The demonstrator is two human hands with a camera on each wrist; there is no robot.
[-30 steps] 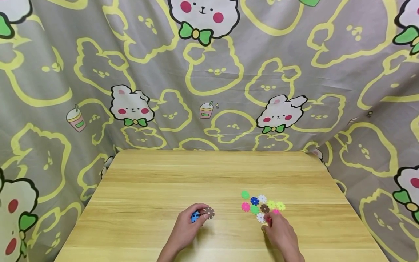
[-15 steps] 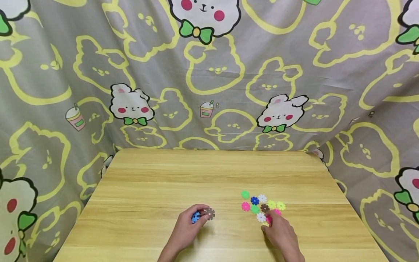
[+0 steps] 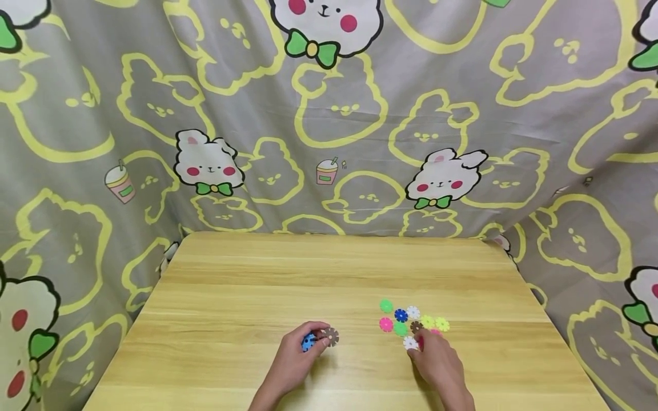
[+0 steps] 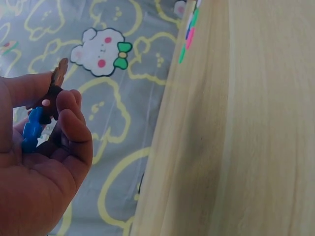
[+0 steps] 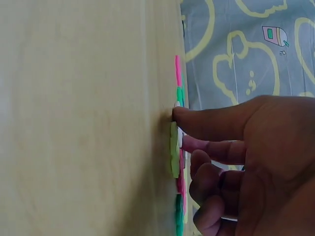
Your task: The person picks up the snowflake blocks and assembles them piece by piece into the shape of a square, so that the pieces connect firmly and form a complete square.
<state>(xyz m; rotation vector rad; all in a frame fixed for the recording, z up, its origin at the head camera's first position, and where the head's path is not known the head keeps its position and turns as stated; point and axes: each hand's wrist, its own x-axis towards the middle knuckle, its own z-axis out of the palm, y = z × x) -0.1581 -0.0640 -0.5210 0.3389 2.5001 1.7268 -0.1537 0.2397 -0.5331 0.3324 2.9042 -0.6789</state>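
Note:
My left hand (image 3: pixel 295 351) holds a small cluster of notched plastic snowflake discs. A blue disc (image 3: pixel 308 342) sits against the palm and a brown disc (image 3: pixel 331 337) sticks out past the fingertips. In the left wrist view a dark piece shows between the blue disc (image 4: pixel 33 130) and the thumb; how they join is partly hidden. My right hand (image 3: pixel 439 354) is low at the near side of the loose discs. Its thumb and forefinger pinch the edges of a white snowflake disc (image 3: pixel 410 343). A yellow-green disc (image 5: pixel 174 150) lies beside the thumb in the right wrist view.
Flat on the wooden table (image 3: pixel 247 285) lie several loose discs, among them a green disc (image 3: pixel 386 306), a dark blue disc (image 3: pixel 401 315), a pink disc (image 3: pixel 386 325) and a yellow disc (image 3: pixel 442 323). A patterned curtain (image 3: pixel 354 217) encloses the table's back and sides.
My right hand has shifted slightly left, its thumb and forefinger now closer about the white disc. The left hand keeps its hold, almost still.

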